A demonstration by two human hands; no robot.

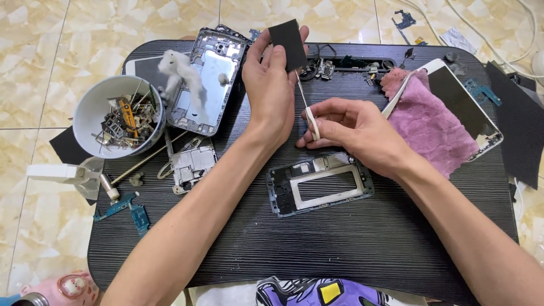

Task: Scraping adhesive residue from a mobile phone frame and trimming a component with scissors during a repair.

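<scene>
Phone frame [320,187] nearest | left hand [271,85] fingers pinch black square [289,42] | right hand [354,130] fingers grip tweezers [306,105]

Head view, single: worn camera looking steeply down, close over the black table [340,249]; tiled floor [34,68] along left and upper frame edges.

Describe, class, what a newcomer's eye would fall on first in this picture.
At the centre top of the dark wood-grain table, the left hand pinches a small black square sheet, while the right hand holds slim white-handled tweezers to it. A white bowl of metal scraps sits far left, and a crumpled pink cloth lies right.
</scene>
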